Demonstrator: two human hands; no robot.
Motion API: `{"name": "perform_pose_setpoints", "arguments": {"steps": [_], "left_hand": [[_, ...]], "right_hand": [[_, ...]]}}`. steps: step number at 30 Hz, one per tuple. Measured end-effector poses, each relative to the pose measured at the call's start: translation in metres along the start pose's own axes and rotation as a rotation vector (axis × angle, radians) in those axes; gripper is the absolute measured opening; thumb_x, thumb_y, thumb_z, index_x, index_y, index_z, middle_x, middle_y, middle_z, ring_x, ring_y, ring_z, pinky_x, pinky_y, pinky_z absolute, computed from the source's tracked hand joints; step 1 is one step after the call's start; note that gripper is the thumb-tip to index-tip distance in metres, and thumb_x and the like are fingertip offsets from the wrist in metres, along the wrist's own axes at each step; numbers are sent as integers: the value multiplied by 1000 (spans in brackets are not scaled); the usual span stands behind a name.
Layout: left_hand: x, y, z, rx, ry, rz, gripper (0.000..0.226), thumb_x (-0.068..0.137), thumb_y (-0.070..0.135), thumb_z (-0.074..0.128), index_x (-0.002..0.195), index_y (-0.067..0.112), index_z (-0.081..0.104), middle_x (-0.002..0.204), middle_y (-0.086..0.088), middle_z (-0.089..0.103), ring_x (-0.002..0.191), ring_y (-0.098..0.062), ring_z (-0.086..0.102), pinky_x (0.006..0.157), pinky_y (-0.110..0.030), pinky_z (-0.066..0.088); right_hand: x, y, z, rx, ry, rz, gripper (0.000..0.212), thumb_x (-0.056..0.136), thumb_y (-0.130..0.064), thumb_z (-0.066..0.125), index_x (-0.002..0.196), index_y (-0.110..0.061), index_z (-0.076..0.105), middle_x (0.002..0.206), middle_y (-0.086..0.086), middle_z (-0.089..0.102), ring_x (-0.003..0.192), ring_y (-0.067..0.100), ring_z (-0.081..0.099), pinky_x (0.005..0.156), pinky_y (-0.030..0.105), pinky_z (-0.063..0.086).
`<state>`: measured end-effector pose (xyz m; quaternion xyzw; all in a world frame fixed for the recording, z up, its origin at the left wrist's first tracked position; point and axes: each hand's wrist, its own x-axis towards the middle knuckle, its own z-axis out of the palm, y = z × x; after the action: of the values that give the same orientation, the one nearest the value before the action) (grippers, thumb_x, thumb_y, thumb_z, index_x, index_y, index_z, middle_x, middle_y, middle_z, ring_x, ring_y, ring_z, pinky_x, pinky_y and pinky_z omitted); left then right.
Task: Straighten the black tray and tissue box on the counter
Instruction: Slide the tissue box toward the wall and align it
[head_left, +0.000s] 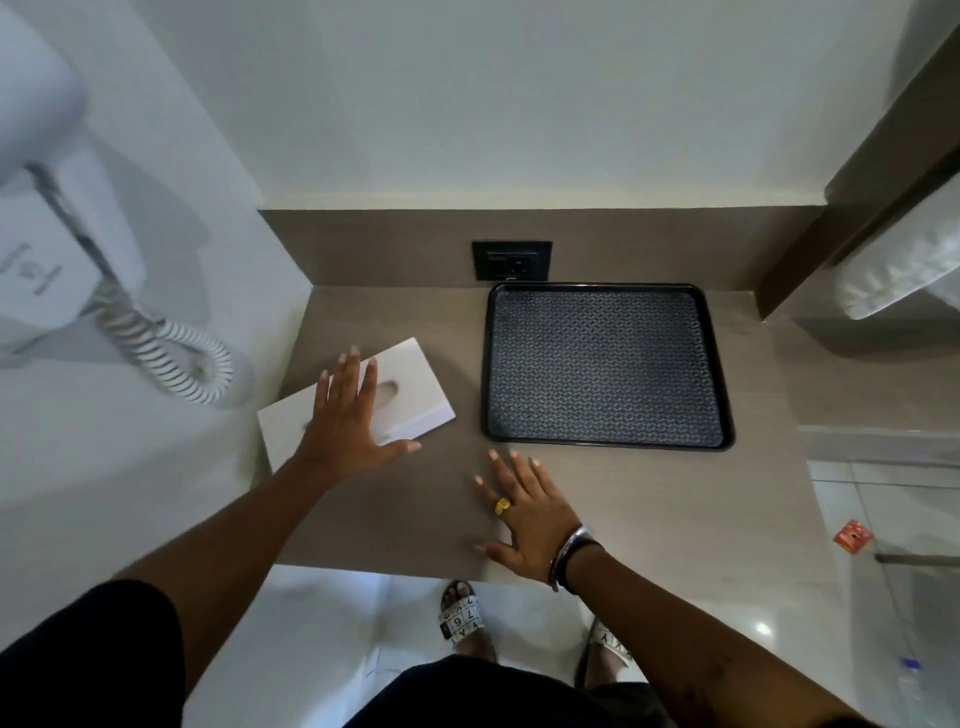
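A white tissue box (415, 387) lies flat at the left of the brown counter (649, 499), turned at an angle to the counter's edges, its near-left corner at the counter's left edge. My left hand (345, 421) rests flat on top of the box with fingers spread, covering its middle. An empty black tray (605, 366) with a textured bottom sits at the back right, its far edge close to the back wall and roughly square to it. My right hand (524, 512), fingers spread, lies open on the bare counter just in front of the tray's near-left corner, not touching it.
A black wall socket (511, 260) sits on the backsplash behind the tray. A white wall-mounted hair dryer with a coiled cord (171, 358) hangs on the left wall beside the box. White folded towels (904, 275) are at the right. An orange packet (852, 535) lies on the tiled floor.
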<state>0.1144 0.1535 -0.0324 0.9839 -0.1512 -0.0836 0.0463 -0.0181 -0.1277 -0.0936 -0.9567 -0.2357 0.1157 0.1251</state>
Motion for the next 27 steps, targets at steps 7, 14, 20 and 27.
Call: {"name": "perform_pose_setpoints", "arguments": {"steps": [7,14,20,27], "left_hand": [[10,-60,3,24,-307,-148,163,37,94,63,152,17,-23,163,-14,-26,150,-31,-25,122,-52,-9],[12,-61,3,24,-221,-107,156,41,77,80,155,12,-5,159,-17,18,145,-38,20,120,-52,15],[10,-57,-3,-46,-154,-123,144,41,71,81,154,16,10,148,-16,34,137,-37,32,115,-51,24],[13,-44,-5,-183,-4,-359,137,47,70,83,153,21,12,151,-20,32,140,-39,29,117,-54,22]], "right_hand": [[39,-29,5,-42,-46,21,92,79,-78,40,153,-25,21,162,15,10,147,42,10,116,63,11],[46,-33,12,-96,-62,61,94,78,-82,34,152,-25,23,162,12,14,147,40,9,115,65,11],[46,-33,8,-122,-80,63,94,78,-82,34,153,-25,22,163,12,13,147,40,9,115,65,10],[46,-35,8,-101,-69,60,93,78,-81,38,151,-24,29,161,12,21,146,40,16,114,65,16]]}}
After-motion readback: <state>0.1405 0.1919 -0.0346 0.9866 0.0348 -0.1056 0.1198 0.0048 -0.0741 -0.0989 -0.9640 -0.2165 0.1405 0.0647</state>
